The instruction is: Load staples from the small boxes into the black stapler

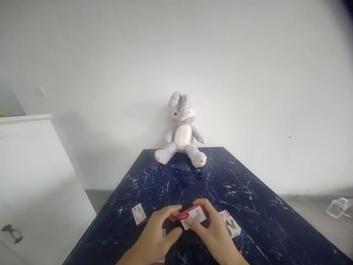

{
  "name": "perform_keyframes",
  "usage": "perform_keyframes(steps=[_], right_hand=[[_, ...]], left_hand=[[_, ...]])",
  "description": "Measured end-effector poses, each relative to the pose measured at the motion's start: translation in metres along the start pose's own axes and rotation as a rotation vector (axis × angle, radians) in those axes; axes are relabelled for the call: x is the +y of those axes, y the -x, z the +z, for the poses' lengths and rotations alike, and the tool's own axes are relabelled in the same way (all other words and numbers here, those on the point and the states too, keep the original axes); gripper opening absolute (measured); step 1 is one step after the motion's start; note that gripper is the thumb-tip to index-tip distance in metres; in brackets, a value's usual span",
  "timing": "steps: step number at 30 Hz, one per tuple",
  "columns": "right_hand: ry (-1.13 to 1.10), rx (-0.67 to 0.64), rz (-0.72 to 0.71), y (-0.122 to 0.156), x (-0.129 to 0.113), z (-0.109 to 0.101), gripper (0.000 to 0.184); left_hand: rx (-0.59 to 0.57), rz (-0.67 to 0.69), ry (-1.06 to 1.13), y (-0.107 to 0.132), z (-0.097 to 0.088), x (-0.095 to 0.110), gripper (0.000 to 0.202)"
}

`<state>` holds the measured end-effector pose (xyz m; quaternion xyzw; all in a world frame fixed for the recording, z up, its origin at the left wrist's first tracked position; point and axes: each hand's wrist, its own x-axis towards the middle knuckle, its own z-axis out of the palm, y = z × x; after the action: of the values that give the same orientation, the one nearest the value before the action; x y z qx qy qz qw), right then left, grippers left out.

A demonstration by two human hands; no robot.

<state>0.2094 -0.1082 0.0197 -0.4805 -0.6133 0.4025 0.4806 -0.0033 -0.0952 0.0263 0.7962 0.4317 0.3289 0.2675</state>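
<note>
Blue marbled table [253,206]. Right hand [215,232] pinches red-white box [199,212], held between hands; left hand [157,231] spread at box's near-left end, contact unclear. Light pinch should avoid denting.

I count three small red-and-white cardboard boxes [138,214] in full or nearly full view. Parts of at least one more box [159,262] show behind the left hand [156,232]; whether these parts belong to one box or two, I cannot tell. There are two bare hands, this one and the right hand [215,230]. Of grey-and-white plush rabbits [182,136] there is one, likewise one dark blue marbled surface [176,184], one white cabinet [35,169] and one dark metal handle [12,234].
</note>
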Motion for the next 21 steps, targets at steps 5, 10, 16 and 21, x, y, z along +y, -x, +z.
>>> perform_keyframes(steps=[5,10,16,21], right_hand=[[-0.186,-0.081,0.062,-0.001,0.004,0.003,0.046],[-0.361,-0.159,0.095,0.000,0.008,0.008,0.052],[-0.338,-0.193,0.092,0.001,0.006,0.004,0.040],[-0.249,-0.139,0.066,-0.005,0.003,-0.002,0.035]], left_hand=[[0.023,-0.032,0.027,0.007,0.012,-0.024,0.042],[-0.048,-0.087,0.036,0.002,0.004,-0.014,0.031],[-0.004,0.014,0.160,-0.007,0.001,0.006,0.023],[0.176,-0.071,0.264,-0.006,-0.004,-0.013,0.025]])
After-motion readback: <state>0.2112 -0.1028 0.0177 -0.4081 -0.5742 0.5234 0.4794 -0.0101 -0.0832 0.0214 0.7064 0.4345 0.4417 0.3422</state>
